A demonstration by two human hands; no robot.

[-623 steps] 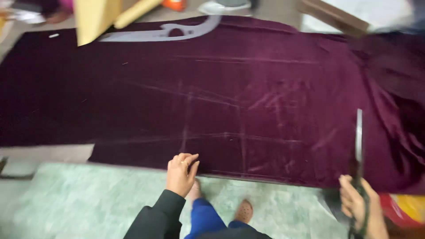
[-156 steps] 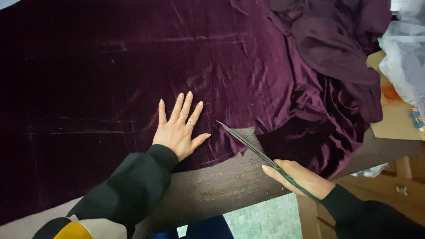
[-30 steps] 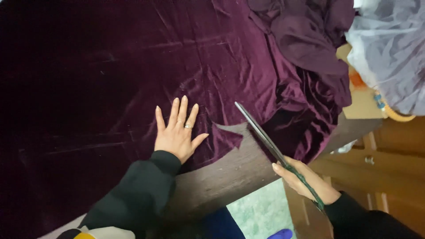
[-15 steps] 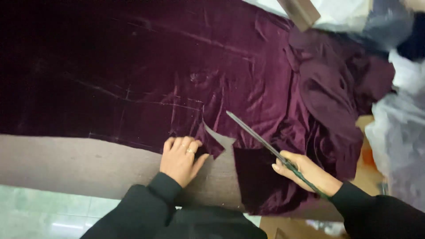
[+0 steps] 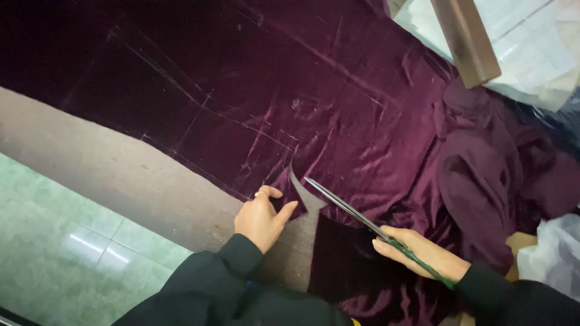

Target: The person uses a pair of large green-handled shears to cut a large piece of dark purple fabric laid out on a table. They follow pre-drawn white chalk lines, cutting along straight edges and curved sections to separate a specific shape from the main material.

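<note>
Scissors (image 5: 356,215) sit in the right hand (image 5: 423,253), whose fingers are closed around the dark green handles, and the long blades reach up and away from that hand toward the left. The blade tips lie at a notch already cut into the edge of the purple velvet cloth (image 5: 314,102). A flap of cut cloth stands up in a point just beyond the tips.

Just left of the blades, the left hand (image 5: 261,217) pinches the cut edge of the cloth, thumb and curled fingers closed on the fabric, with a ring visible on one finger. The two hands are near each other, the scissors running between them. Both arms wear black sleeves.

Beyond the left hand the cloth spreads flat over the table (image 5: 121,175), and faint chalk lines (image 5: 199,115) cross its surface in straight runs. Below and left of the left hand a bare strip of the brown table edge shows, and past it a pale green tiled floor (image 5: 54,253).

Beyond the right hand the cloth is bunched in heavy folds (image 5: 483,181). Farther out from that hand lie a wooden bar (image 5: 465,39), white papers (image 5: 531,48), and a crumpled white plastic bag (image 5: 553,253) off to its right.
</note>
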